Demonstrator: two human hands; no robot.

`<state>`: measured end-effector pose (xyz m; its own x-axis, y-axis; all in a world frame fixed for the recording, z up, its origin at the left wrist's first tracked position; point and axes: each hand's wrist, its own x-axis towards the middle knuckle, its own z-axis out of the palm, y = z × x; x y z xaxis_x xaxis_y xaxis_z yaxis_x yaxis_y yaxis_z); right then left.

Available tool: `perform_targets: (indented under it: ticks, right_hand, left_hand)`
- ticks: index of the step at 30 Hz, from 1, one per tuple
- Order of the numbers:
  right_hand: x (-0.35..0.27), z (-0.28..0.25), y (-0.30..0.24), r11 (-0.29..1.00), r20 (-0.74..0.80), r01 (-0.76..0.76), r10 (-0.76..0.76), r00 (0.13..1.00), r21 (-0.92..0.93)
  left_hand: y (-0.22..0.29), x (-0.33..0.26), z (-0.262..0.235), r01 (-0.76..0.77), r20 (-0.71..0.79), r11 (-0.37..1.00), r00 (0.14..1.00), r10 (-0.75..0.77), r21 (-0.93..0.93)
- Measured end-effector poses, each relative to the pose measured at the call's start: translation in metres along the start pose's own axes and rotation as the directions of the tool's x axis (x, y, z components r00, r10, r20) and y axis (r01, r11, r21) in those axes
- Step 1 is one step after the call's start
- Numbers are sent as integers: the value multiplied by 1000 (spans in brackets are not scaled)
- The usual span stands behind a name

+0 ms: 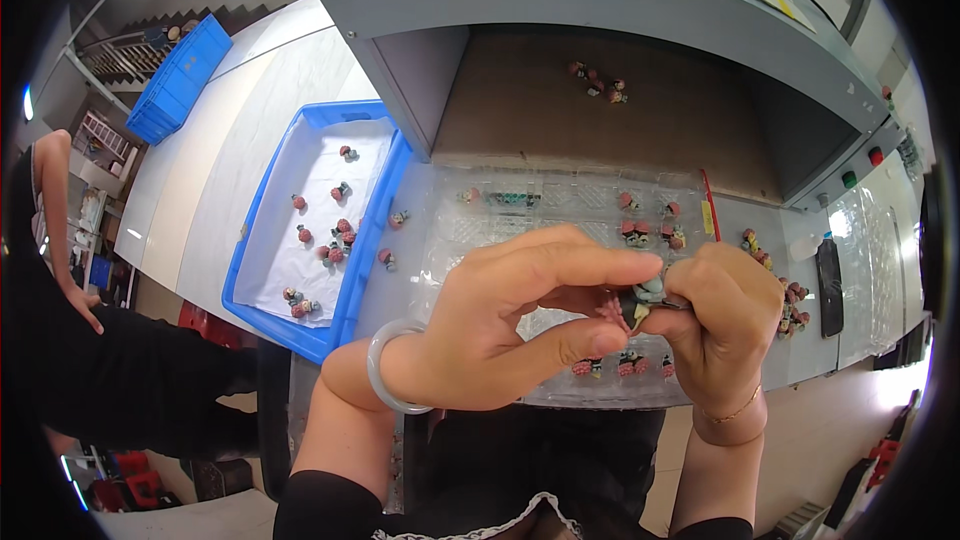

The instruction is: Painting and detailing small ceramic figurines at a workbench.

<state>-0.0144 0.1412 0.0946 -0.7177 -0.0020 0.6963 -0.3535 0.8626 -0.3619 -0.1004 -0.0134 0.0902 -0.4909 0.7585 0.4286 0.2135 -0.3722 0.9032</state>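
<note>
My left hand (pixel 520 315) pinches a small painted figurine (pixel 636 308) between thumb and fingertips, in front of my chest. The figurine has a pink bumpy part, a dark middle and a pale grey-blue part. My right hand (pixel 728 315) is closed beside it, thumb and finger pressed together at the figurine's right side. A thin dark thing seems to show at that pinch, too small to name. Under both hands lies a clear plastic blister tray (pixel 465 230), with several similar figurines (pixel 636 232) in its pockets. My hands hide part of this tray.
A grey open-fronted booth (pixel 620 2) stands behind the tray, with figurines (pixel 600 85) inside. To the left, a blue tray (pixel 370 250) lined with white holds more figurines. More figurines (pixel 793 310) and a black flat object (pixel 829 285) lie right. Another person (pixel 70 280) stands far left.
</note>
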Motion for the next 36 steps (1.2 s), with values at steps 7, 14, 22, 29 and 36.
perform_targets:
  ticks: [7,14,22,29,36]
  right_hand:
    - [1,0,0,1000,9,-5,5,1000,-15]
    - [1,-2,0,1000,35,9,-8,999,-30]
    - [0,-1,0,1000,26,3,-2,1000,-24]
    - [1,0,1,1000,34,-1,1,999,-2]
    - [2,-2,4,998,102,-15,8,995,65]
  left_hand:
    - [1,0,-1,7,-8,1000,1000,-7,21]
    - [1,1,-2,11,1,1000,1000,-11,0]
    - [1,0,-3,-36,13,997,999,35,69]
    - [1,1,-3,-36,16,996,999,35,81]
    - [0,3,-5,36,37,999,999,-35,-37]
